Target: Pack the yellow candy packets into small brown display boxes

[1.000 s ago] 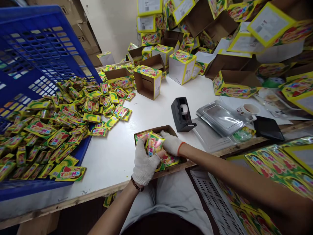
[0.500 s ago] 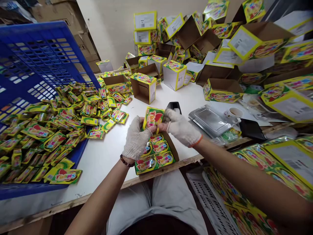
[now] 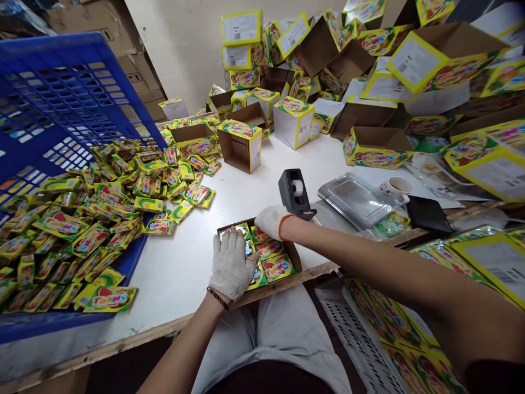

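Note:
My left hand (image 3: 229, 266), in a white knit glove with bare fingertips, lies flat over the candy packs (image 3: 278, 267) inside an open cardboard box (image 3: 293, 250) at the table's front edge. Its fingers are stretched out. My right hand (image 3: 270, 221), gloved the same way, reaches over the far side of that box and touches the packs there; its fingers are hidden from view. The yellow-green packs show a red watermelon print and lie side by side in the box. A black tape dispenser (image 3: 290, 192) stands just beyond my right hand.
A blue plastic crate (image 3: 135, 117) on the left spills many loose packs (image 3: 106, 202). Open display boxes (image 3: 241, 145) pile up at the back. To the right are a clear plastic container (image 3: 356, 200), a cup (image 3: 397, 186) and a white crate (image 3: 348, 334) of filled boxes.
The pack held between both hands has gone down into the box. My left hand now lies flat on the packs, and my right hand has moved down to the box's far side.

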